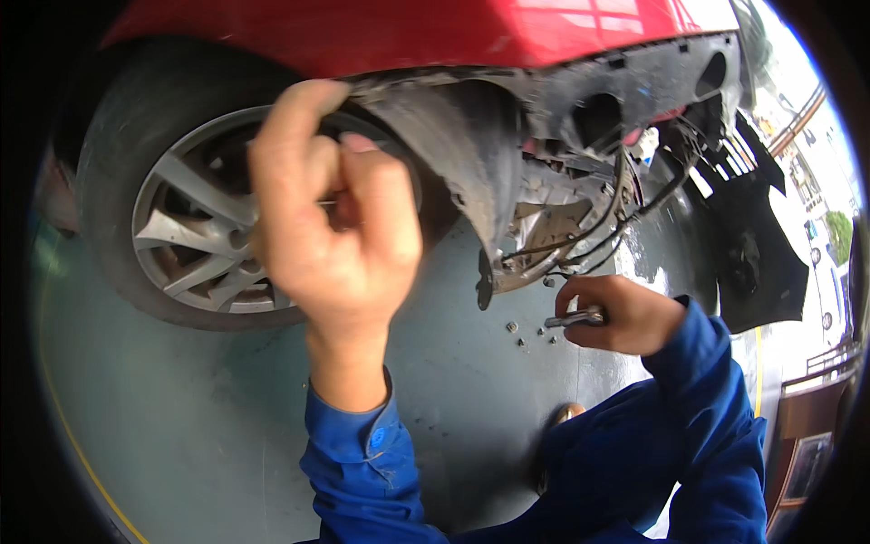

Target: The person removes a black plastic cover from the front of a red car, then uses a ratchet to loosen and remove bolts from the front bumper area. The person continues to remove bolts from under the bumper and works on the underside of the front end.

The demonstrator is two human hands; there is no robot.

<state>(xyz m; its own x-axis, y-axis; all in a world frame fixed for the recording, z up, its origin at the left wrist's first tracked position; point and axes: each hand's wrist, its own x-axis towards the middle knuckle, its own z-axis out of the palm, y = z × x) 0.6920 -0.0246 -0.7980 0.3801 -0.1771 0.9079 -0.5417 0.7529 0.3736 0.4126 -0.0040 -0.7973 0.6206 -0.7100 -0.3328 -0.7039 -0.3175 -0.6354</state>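
Observation:
My left hand (pixel 331 231) is raised in front of the wheel (pixel 190 208), its fingers bent and thumb apart from the index finger, whose tip is at or near the lower edge of the red fender (pixel 417 32), beside the black wheel-arch liner (pixel 462 154); I cannot tell if it touches. Nothing shows between its fingertips. My right hand (pixel 625 313) is closed on a small metal tool (pixel 571 319), lower right of the liner, below the exposed hoses and brackets (pixel 562 245). Several small fasteners (pixel 512 326) lie on the grey-green floor (pixel 217 399) beside that hand.
A detached black panel (pixel 757 272) is at the right of the opened car front, past the hanging cables. A brown piece of furniture (pixel 788 408) stands at the far right. Yellow lines run along the floor's sides. My shoe (pixel 566 417) shows below my right hand.

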